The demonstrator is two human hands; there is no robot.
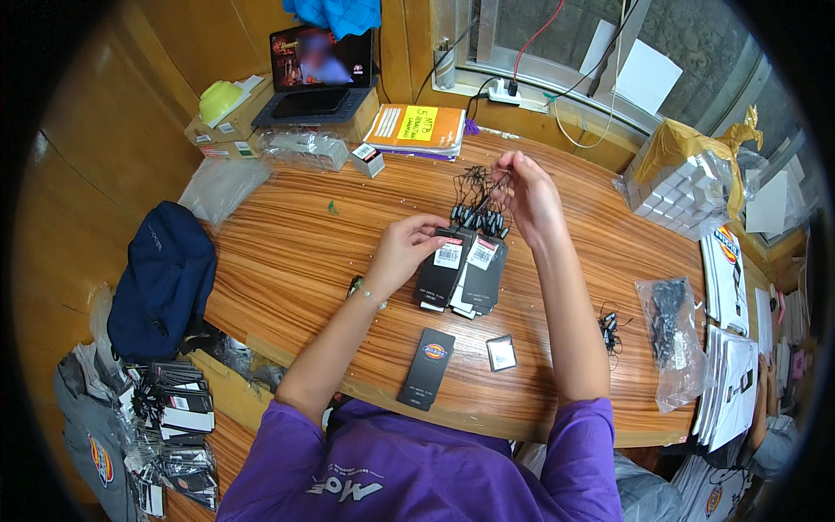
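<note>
In the middle of the table lie two overlapping piles of black hang tags (484,283) with white barcode stickers and red marks. My left hand (402,254) closes its thumb and fingers on the upper edge of the left pile's top hang tag (439,271). Beyond the tags my right hand (532,202) is raised, its fingertips pinched on a thin black string (497,184). Several black strings with small dark plastic ends (474,213) lie bunched at the tags' tops. Nearer me are a single black tag (426,368) and a small stack of white stickers (501,353).
On the right are loose black strings (611,331), a plastic bag of black strings (670,322) and a wrapped block of white boxes (683,187). A tablet (322,56), notebooks (417,130) and a small box (368,160) stand behind. A navy bag (165,278) hugs the left edge.
</note>
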